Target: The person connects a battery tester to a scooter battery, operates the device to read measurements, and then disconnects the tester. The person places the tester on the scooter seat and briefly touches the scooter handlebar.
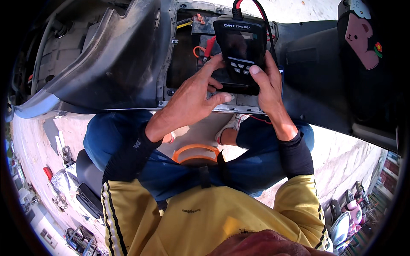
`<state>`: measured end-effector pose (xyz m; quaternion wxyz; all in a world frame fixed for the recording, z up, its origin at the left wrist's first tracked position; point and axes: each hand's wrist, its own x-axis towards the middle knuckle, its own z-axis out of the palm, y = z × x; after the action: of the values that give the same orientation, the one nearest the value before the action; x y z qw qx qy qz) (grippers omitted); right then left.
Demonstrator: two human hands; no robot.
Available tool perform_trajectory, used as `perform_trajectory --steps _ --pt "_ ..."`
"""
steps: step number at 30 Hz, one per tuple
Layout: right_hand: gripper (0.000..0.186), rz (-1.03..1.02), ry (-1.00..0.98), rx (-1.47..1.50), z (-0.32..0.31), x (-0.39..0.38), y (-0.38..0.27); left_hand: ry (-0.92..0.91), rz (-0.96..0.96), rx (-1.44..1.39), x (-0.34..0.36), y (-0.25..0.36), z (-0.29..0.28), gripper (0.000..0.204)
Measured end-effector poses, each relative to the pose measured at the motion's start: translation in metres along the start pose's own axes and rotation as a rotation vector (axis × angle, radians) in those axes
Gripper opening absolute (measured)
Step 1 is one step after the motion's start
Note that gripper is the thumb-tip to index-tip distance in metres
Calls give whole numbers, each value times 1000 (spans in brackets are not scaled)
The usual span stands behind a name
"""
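Note:
A black handheld battery tester (240,42) with a dark screen and several light buttons is above the open compartment of a scooter. My right hand (270,85) grips its right side, with the thumb on the buttons. My left hand (190,96) is at the tester's lower left; the index finger touches its edge, while the thumb and other fingers stand apart. Red and black cables (259,9) leave the top of the tester. Below it, a red clamp (209,46) sits at a dark battery (203,26), partly hidden by the tester. An orange wire loop (197,52) lies beside the clamp.
Dark scooter panels (106,64) rise at the left, and a black panel (311,64) with a bear sticker (362,40) at the right. The compartment's metal frame (205,106) runs nearest me. An orange ring-shaped handle (196,149) shows between my legs. Parked vehicles (352,213) stand at lower right.

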<state>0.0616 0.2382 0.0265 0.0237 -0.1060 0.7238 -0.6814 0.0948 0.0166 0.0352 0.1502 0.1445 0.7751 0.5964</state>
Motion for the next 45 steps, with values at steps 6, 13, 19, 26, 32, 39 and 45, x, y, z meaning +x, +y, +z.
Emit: perform_trajectory --steps 6,13,19,26,32,39,45 --pt "48 -11 6 -98 0 0 5 -23 -19 11 1 6 -1 92" --pt "46 -27 1 -138 2 0 6 -25 -38 44 0 6 -1 93" --pt "46 -36 2 -162 3 -1 8 -26 -34 37 -1 4 -1 93" --pt "46 -50 1 -182 5 -1 11 -16 -30 53 -2 3 -1 92" --pt "46 -63 2 -202 5 -1 12 -36 -48 27 -2 1 -1 94" --pt "47 -69 -4 -207 6 -1 12 -35 -59 40 -2 -1 -1 96" --pt "46 -68 -5 -221 6 -2 13 -30 -51 54 -3 0 -1 95"
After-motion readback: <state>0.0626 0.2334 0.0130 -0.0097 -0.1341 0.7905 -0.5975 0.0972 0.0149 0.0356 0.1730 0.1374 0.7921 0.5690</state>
